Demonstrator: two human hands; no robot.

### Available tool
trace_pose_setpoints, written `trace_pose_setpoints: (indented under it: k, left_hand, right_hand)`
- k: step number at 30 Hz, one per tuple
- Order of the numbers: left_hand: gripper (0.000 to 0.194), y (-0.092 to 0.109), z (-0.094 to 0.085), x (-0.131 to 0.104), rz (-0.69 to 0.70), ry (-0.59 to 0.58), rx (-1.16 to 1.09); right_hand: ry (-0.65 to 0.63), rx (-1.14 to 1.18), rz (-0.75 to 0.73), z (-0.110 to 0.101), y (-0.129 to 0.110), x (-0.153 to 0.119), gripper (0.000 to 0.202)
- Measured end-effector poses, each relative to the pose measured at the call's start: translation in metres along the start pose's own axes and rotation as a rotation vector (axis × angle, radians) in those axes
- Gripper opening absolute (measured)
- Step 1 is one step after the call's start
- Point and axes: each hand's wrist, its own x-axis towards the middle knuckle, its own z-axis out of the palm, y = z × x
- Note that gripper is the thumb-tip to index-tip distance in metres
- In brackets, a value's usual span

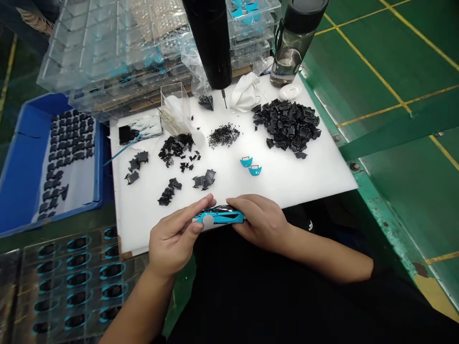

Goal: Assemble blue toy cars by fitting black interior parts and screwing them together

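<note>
A blue and black plastic part point(224, 217) with a grey round spot is held level at the front edge of the white board point(222, 184). My left hand point(175, 234) grips its left end between thumb and fingers. Around the right end, my right hand point(261, 222) is closed. Beyond the hands lie two small blue pieces point(255, 170) with thin black frames. Small groups of dark pieces point(205, 179) sit left of these. My palms hide part of the held part's ends.
Black parts point(287, 125) are heaped at the right, tiny black pieces point(224, 135) mid-board. A black cylinder point(215, 48) hangs over the back, near a bottle point(294, 48). A blue bin point(21, 167) stands left, stacked clear trays point(89, 52) behind.
</note>
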Motion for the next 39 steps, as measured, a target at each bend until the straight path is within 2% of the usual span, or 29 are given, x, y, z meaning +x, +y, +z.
trace_pose_setpoints:
  k: [4,8,18,26,30,32,34,35,37,39]
  left_hand:
    - [0.034,-0.006,0.002,0.001,0.128,-0.052,-0.132]
    - [0.034,-0.009,0.0,0.002,0.175,-0.09,-0.209]
    - [0.034,-0.012,-0.007,0.004,0.322,-0.166,-0.183]
    - [0.032,-0.016,-0.005,0.003,0.316,-0.122,-0.182]
    - [0.032,-0.014,-0.003,0.002,0.299,-0.099,-0.174]
    - [0.034,-0.01,-0.002,0.002,0.279,-0.059,-0.134]
    - [0.037,-0.004,-0.001,0.004,0.25,-0.016,-0.035]
    - [0.04,-0.001,-0.002,0.007,0.234,-0.008,0.013]
    - [0.046,0.003,-0.003,0.013,0.205,-0.028,0.063]
    - [0.05,0.004,-0.006,0.022,0.163,-0.08,0.021]
  right_hand:
    - [0.051,-0.013,-0.052,-0.003,0.001,0.002,0.024]
    - [0.115,0.034,-0.065,-0.01,-0.002,0.003,0.024]
    - [0.055,-0.042,-0.276,-0.022,0.0,0.004,0.029]
    - [0.02,-0.097,-0.325,-0.027,0.001,0.008,0.025]
    - [-0.032,-0.038,-0.326,-0.026,0.0,0.008,0.027]
    - [-0.014,0.047,-0.178,-0.023,-0.003,0.009,0.023]
    - [-0.024,0.188,0.176,-0.018,-0.006,0.012,0.012]
    - [-0.071,0.305,0.397,-0.016,-0.007,0.015,0.008]
    - [-0.217,0.642,0.796,-0.013,-0.008,0.02,0.015]
    - [-0.337,1.019,1.049,-0.009,-0.008,0.023,0.022]
